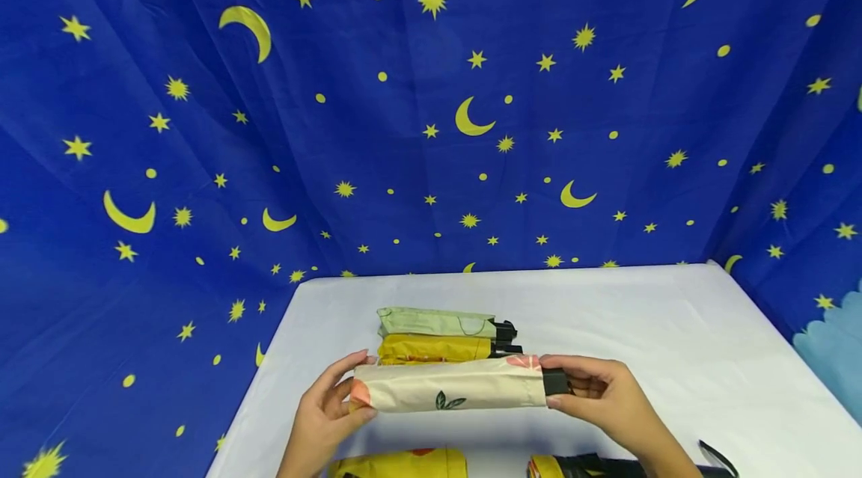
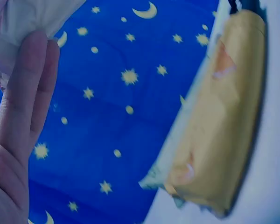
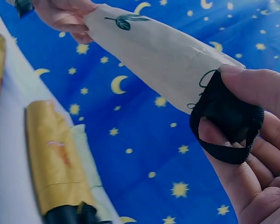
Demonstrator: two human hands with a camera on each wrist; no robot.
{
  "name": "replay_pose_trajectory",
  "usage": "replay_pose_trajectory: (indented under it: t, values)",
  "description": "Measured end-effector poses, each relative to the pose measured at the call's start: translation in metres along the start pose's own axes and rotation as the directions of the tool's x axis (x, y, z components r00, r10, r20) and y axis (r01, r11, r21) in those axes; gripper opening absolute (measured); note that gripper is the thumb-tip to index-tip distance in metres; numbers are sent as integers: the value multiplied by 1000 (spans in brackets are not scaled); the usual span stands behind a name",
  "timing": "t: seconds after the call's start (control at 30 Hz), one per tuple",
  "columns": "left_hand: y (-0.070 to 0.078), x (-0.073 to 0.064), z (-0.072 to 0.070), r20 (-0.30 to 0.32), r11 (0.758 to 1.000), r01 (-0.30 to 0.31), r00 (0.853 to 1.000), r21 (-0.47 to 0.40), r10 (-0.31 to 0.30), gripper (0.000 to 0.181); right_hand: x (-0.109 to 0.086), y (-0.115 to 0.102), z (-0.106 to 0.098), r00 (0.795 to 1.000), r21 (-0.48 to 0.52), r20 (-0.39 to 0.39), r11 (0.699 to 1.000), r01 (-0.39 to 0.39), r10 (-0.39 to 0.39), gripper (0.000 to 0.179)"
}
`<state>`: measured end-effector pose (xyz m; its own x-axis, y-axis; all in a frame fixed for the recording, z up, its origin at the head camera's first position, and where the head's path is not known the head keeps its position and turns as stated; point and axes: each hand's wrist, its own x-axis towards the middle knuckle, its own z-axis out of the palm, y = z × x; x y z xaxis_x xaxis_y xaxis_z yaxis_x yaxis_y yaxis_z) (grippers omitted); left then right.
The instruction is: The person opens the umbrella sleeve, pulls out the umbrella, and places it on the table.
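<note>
A folded cream umbrella point(image 1: 450, 385), printed with a leaf and orange patches, was held level above the white tabletop point(image 1: 673, 328), near its front edge. The left hand point(image 1: 326, 411) gripped its cloth end, fingers curled around the tip. The right hand point(image 1: 606, 396) gripped the black handle point(image 1: 555, 381) at the opposite end; the right wrist view showed the thumb and fingers closed on the handle with its black wrist loop point(image 3: 228, 140) hanging across the fingers. Just behind it, a pale green folded umbrella point(image 1: 438, 322) and a yellow folded umbrella point(image 1: 434, 348) lay side by side on the tabletop, touching. Two more folded umbrellas lay at the front edge, one yellow point(image 1: 400, 464), one partly dark point(image 1: 592, 466). A blue star-and-moon cloth point(image 1: 431, 104) hung behind.
</note>
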<state>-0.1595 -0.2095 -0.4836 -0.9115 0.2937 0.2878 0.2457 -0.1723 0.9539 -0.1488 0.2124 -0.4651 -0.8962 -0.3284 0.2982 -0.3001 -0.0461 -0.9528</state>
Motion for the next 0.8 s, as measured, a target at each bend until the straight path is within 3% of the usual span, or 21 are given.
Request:
replay_pose_trajectory:
  t: [0.17, 0.4, 0.57, 0.8]
  values:
    - [14, 4, 8, 77, 998, -67, 995, 20, 66, 63, -5, -9, -7, 994, 35, 49, 994, 101, -103, 44]
    - [28, 6, 18, 148, 999, 1, 989, 44, -7, 60, -11, -12, -4, 984, 69, 169, 997, 47, -58, 44]
    - [24, 5, 20, 145, 995, 13, 989, 102, -28, 56, -15, -8, -1, 979, 93, 202, 996, 8, -27, 47]
    - [19, 4, 20, 130, 994, 13, 991, 113, -28, 55, -20, -3, 3, 985, 73, 162, 996, 45, -57, 46]
